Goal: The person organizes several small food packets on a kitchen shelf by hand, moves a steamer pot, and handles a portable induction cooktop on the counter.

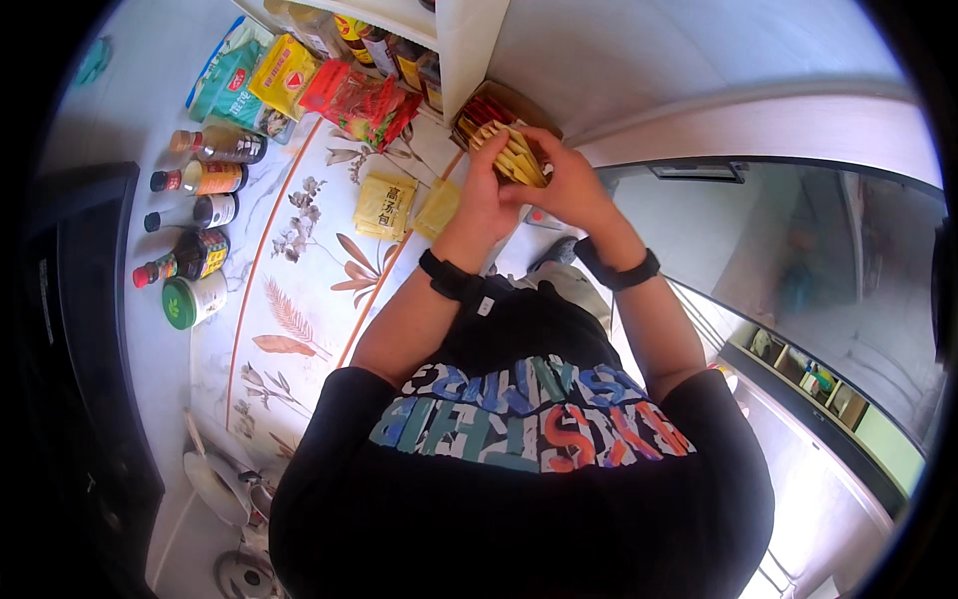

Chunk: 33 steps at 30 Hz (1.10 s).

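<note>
Between my two hands is a bundle of yellow seasoning sachets, fanned with their edges up. My left hand grips the near left side of the bundle, thumb and fingers around it. My right hand holds it from the right, its fingers curled over the far end. Just beyond them, in the corner, stands an open cardboard box with red packets inside; my hands partly cover it. A small pile of yellow sachets bearing writing lies left of my left hand. More yellow sachets lie beside my left wrist.
A red food bag, a yellow bag and a teal pouch lie by a white shelf of bottles. Several sauce bottles and a green-lidded jar line the left. Pans are lower left; a glossy panel is at right.
</note>
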Each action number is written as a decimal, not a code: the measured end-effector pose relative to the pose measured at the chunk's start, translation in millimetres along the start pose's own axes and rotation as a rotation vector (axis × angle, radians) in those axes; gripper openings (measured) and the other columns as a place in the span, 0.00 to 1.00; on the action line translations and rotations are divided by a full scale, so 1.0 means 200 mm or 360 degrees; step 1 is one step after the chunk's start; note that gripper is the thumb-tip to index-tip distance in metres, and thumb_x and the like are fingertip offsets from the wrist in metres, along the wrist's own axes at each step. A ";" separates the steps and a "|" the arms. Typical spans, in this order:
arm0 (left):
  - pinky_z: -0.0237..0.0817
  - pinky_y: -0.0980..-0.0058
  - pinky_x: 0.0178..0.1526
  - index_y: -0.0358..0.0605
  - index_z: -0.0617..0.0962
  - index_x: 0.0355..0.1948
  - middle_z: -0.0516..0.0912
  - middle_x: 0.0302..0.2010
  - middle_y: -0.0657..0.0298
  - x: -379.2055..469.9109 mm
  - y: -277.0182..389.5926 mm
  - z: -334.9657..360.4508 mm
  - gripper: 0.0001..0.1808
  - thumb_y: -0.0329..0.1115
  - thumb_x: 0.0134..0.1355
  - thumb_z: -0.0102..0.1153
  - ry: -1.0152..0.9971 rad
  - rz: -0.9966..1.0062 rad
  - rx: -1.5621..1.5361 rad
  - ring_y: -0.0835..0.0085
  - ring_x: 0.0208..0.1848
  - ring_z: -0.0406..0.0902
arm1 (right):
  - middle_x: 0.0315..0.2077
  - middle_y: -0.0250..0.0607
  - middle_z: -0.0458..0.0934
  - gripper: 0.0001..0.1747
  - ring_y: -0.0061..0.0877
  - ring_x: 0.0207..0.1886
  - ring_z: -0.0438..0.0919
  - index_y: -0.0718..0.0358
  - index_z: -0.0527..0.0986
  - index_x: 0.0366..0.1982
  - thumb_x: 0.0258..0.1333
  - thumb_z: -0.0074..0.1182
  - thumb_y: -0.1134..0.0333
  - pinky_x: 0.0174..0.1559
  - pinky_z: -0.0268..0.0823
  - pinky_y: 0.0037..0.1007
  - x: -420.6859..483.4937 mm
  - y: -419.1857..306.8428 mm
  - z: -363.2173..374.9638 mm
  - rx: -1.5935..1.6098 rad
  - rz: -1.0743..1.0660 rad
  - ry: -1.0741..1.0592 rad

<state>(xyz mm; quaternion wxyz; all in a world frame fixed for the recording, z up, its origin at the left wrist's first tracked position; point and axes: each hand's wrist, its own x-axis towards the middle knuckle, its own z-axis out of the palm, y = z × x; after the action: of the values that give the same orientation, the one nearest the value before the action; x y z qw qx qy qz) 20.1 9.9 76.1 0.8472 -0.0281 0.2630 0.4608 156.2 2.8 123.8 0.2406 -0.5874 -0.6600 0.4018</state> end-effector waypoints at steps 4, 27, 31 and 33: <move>0.73 0.60 0.58 0.51 0.72 0.62 0.80 0.55 0.59 -0.06 0.02 -0.09 0.21 0.42 0.71 0.54 -0.0290 -0.0004 0.0043 0.64 0.56 0.79 | 0.48 0.45 0.83 0.46 0.35 0.49 0.84 0.63 0.72 0.60 0.38 0.80 0.55 0.52 0.74 0.34 -0.03 0.04 -0.05 0.0154 0.0003 -0.0242; 0.65 0.38 0.61 0.64 0.66 0.71 0.66 0.68 0.61 -0.20 0.06 -0.27 0.33 0.43 0.64 0.56 -0.0042 -0.0349 -0.0103 0.38 0.61 0.72 | 0.28 0.61 0.81 0.16 0.56 0.34 0.81 0.68 0.78 0.40 0.57 0.59 0.62 0.39 0.74 0.52 0.12 0.08 0.00 -0.0871 0.0132 0.0482; 0.66 0.38 0.60 0.63 0.65 0.71 0.68 0.67 0.59 -0.24 0.09 -0.31 0.34 0.43 0.64 0.56 -0.0065 -0.0326 -0.0114 0.37 0.62 0.71 | 0.31 0.59 0.83 0.16 0.56 0.36 0.82 0.62 0.78 0.46 0.58 0.54 0.63 0.42 0.76 0.53 0.30 0.11 -0.02 -0.1152 0.0223 0.0316; 0.66 0.38 0.59 0.61 0.65 0.71 0.68 0.66 0.58 -0.27 0.11 -0.33 0.34 0.43 0.64 0.56 -0.0081 -0.0306 -0.0138 0.37 0.62 0.71 | 0.34 0.58 0.83 0.17 0.55 0.39 0.82 0.59 0.78 0.48 0.59 0.53 0.63 0.44 0.76 0.52 0.35 0.12 -0.01 -0.1218 0.0228 0.0213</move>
<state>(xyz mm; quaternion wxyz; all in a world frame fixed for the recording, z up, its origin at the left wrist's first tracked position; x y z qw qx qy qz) -48.9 -38.5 49.4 0.8918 -0.0782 0.2174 0.3890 156.9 71.1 94.7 0.0180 -0.7040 -0.7024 0.1033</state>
